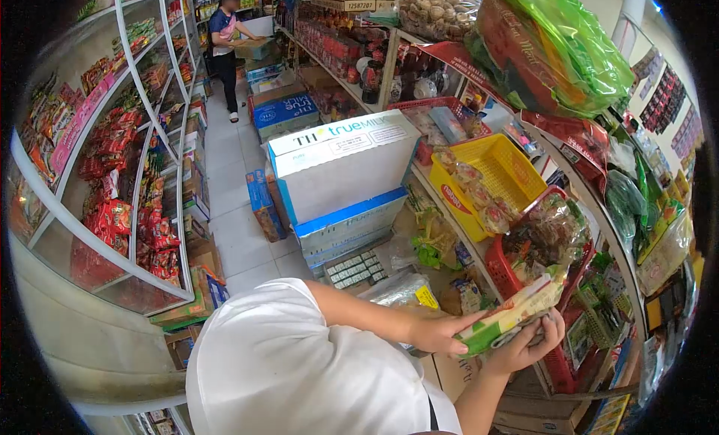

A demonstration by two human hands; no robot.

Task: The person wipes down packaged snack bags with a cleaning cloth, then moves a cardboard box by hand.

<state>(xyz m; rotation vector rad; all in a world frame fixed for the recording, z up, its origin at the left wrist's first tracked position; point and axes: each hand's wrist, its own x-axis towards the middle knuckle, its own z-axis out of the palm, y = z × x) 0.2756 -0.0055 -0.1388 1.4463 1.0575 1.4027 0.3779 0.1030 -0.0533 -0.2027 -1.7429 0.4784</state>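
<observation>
My left hand (439, 334) is closed on the near end of a flat green and cream food packet (517, 307). My right hand (530, 340) grips the same packet from below and the right, its fingers curled around the lower edge. The packet is tilted, its far end up beside a red basket (503, 269). Clear bags of dark dried goods (545, 236) lie in that basket, just beyond the packet. Its print is too small to read.
A yellow basket (524, 169) with small packs stands on the right shelf. White and blue milk cartons (344, 169) are stacked in front of me. Glass-fronted shelves (112, 173) of snacks line the left. Down the tiled aisle (232, 180), another person (225, 41) touches a box.
</observation>
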